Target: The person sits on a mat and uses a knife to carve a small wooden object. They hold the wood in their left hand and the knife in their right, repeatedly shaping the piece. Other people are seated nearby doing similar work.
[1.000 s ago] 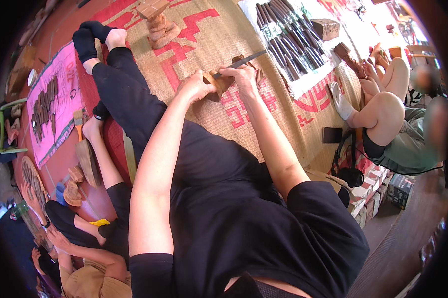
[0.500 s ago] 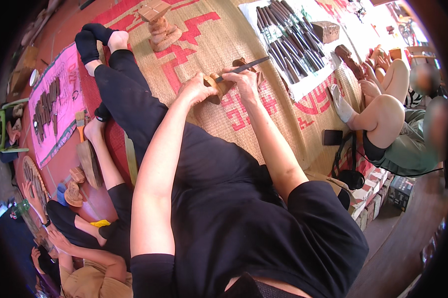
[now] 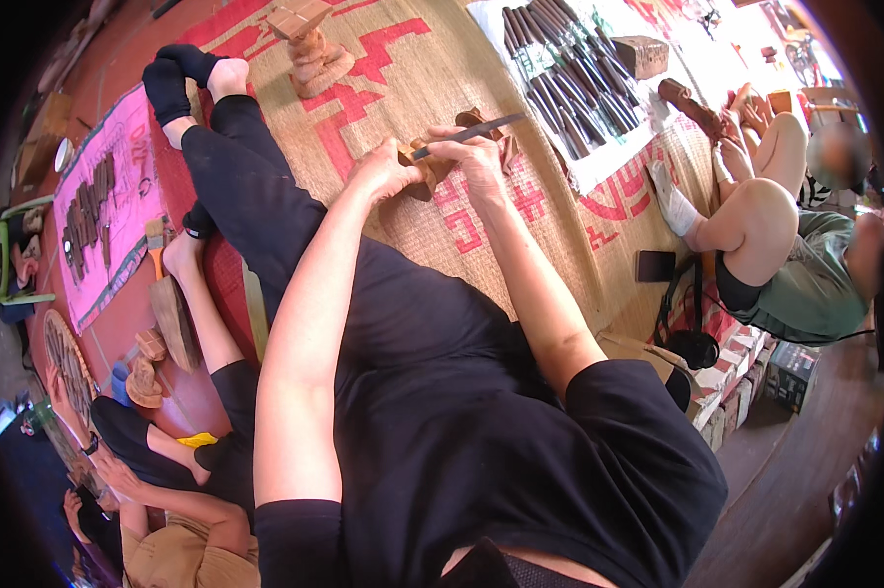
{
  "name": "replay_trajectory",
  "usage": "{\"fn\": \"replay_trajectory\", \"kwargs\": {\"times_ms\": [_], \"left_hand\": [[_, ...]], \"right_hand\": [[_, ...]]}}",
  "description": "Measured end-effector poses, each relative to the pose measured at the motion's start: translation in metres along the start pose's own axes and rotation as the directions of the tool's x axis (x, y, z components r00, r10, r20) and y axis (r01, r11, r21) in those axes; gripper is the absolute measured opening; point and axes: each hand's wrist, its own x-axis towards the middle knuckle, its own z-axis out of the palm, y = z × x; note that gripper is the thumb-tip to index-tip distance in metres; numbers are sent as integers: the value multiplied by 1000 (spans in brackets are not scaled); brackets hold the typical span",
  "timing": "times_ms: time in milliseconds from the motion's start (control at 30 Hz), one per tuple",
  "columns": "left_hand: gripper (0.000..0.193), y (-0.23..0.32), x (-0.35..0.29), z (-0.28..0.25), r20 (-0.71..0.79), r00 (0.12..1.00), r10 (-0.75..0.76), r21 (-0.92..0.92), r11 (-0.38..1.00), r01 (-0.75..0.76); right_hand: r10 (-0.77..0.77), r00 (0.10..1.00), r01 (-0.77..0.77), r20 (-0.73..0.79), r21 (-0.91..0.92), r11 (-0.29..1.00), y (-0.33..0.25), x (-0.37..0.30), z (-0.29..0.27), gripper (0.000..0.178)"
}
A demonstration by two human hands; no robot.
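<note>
My left hand (image 3: 379,172) is closed round a small light-brown wood carving (image 3: 420,184), steadying it over the woven mat. In my right hand (image 3: 475,163) is a dark, slim carving chisel (image 3: 494,125), gripped between thumb and fingers. One end of the chisel meets the carving beside my left thumb; the other points up to the right. My fingers hide much of the carving and the point of contact. Just beyond my right hand, a darker brown carved wooden piece (image 3: 508,152) shows in part.
Many dark chisels (image 3: 574,83) lie on a white cloth at the far right, near a wooden block (image 3: 642,57). A twisted carving (image 3: 316,67) stands on the mat (image 3: 403,78). A phone (image 3: 654,266) lies right. Other people sit on both sides; more tools (image 3: 91,211) lie on pink cloth.
Both hands, with the carving and the chisel, have shifted slightly left. The chisel has slid a little toward my left hand. My grip looks the same.
</note>
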Motion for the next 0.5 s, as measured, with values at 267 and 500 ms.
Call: {"fn": "replay_trajectory", "kwargs": {"times_ms": [267, 500], "left_hand": [[68, 2, -3, -2, 7, 1000, -4, -16, 1000, 4], [72, 2, -1, -4, 29, 999, 21, -24, 1000, -20]], "right_hand": [[-2, 1000, 2, 9, 8, 1000, 7, 3, -5, 21], [-46, 999, 46, 0, -53, 998, 6, -2, -8, 25]]}}
